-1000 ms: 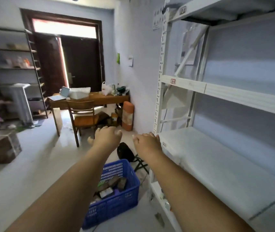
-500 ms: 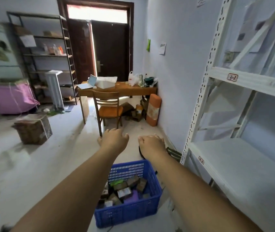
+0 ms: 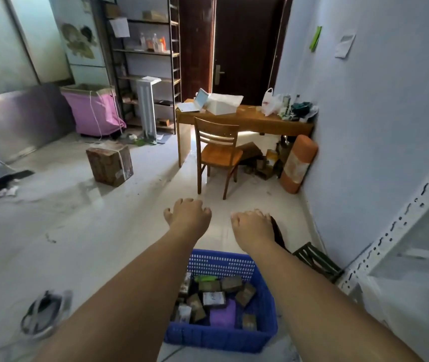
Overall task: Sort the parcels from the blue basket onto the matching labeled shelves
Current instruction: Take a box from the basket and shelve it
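Holding nothing, both hands' fingers [image 3: 182, 205] curled loosely above the floor; below and behind them the basket [image 3: 221, 262] held small brown parcels [image 3: 230, 283] and a purple one [image 3: 222, 316].

Perforated plastic basket [image 3: 221, 265] on glossy tile floor [image 3: 119, 231]; wooden chair [image 3: 218, 150] and desk [image 3: 250, 121].

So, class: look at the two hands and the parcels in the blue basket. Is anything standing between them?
Nothing visible does. The left hand and right hand hover empty above the far rim of the blue basket, which has no lid. The parcels lie exposed below the forearms, so the way down looks open.
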`<act>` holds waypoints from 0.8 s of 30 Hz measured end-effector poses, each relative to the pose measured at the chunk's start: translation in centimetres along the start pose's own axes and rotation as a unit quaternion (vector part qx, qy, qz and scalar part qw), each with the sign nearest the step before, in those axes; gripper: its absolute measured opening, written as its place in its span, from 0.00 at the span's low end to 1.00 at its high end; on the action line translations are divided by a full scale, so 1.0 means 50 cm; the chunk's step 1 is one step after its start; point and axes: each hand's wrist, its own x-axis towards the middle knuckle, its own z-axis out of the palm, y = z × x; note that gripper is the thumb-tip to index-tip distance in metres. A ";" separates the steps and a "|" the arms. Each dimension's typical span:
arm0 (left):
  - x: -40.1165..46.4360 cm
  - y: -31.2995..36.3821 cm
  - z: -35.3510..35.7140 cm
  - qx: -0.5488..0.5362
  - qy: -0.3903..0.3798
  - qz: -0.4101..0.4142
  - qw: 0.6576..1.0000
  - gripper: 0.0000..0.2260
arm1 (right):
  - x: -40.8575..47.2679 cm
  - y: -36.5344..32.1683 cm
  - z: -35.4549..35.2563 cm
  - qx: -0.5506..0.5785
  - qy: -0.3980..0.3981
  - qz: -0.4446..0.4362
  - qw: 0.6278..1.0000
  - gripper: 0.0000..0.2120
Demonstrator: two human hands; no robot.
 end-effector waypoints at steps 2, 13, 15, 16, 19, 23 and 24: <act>0.032 -0.013 0.019 0.002 -0.006 -0.010 1.000 0.17 | 0.036 0.001 0.030 0.004 -0.023 -0.019 1.000 0.18; 0.297 -0.116 0.178 -0.005 -0.098 -0.015 0.995 0.19 | 0.275 0.003 0.263 0.034 -0.100 -0.048 0.993 0.23; 0.349 -0.132 0.228 -0.012 -0.121 -0.008 0.993 0.19 | 0.316 0.008 0.329 0.040 -0.122 -0.032 0.991 0.23; 0.367 -0.141 0.249 -0.017 -0.133 -0.007 0.991 0.19 | 0.328 0.010 0.353 0.042 -0.137 -0.026 0.989 0.23; 0.419 -0.182 0.351 -0.049 -0.176 -0.028 0.983 0.17 | 0.369 0.023 0.476 0.043 -0.179 -0.025 0.983 0.23; 0.453 -0.262 0.535 -0.160 -0.263 -0.126 0.943 0.18 | 0.388 0.049 0.682 0.060 -0.259 0.011 0.964 0.22; 0.456 -0.287 0.595 -0.165 -0.286 -0.148 0.932 0.18 | 0.382 0.054 0.742 0.070 -0.281 0.017 0.957 0.22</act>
